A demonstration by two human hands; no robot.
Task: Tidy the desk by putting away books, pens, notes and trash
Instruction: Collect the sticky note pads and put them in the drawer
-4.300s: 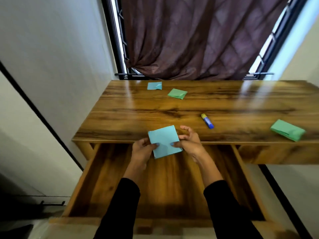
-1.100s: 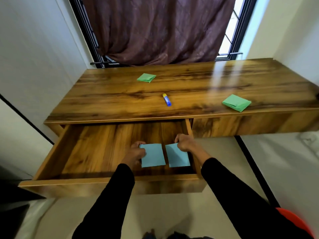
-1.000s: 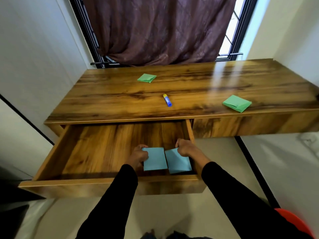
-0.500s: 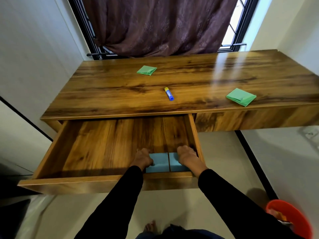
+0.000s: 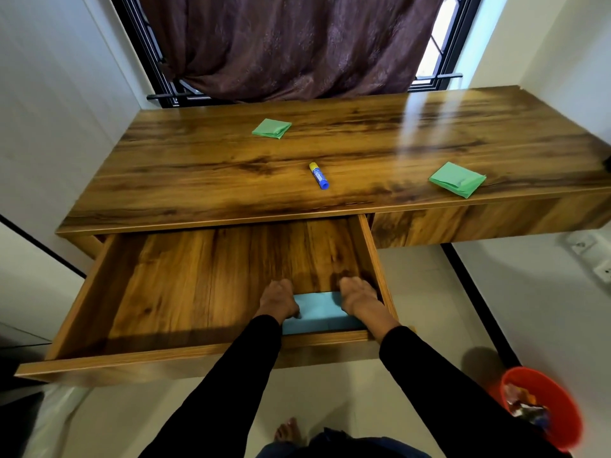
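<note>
Two blue notes [image 5: 319, 314] lie side by side on the floor of the open wooden drawer [image 5: 198, 353], against its front right corner. My left hand [image 5: 277, 300] holds the left note at its left edge, thumb on the paper. My right hand [image 5: 358, 299] holds the right note by the drawer's right wall; its fingers curl down out of sight. On the desk top [image 5: 380, 150] lie a green note [image 5: 271, 128] at the back, another green note [image 5: 458, 179] near the right front edge, and a blue stick with a yellow cap [image 5: 319, 175] in the middle.
A red bin [image 5: 542, 408] with scraps in it stands on the floor at the lower right. A dark curtain [image 5: 291, 44] hangs over the window behind the desk. A white wall runs along the left side. My bare foot [image 5: 289, 431] shows below the drawer.
Both hands have carried the blue notes from the desk edge down into the drawer and drawn them back to its front right corner. The blue note at the desk's back is gone.
</note>
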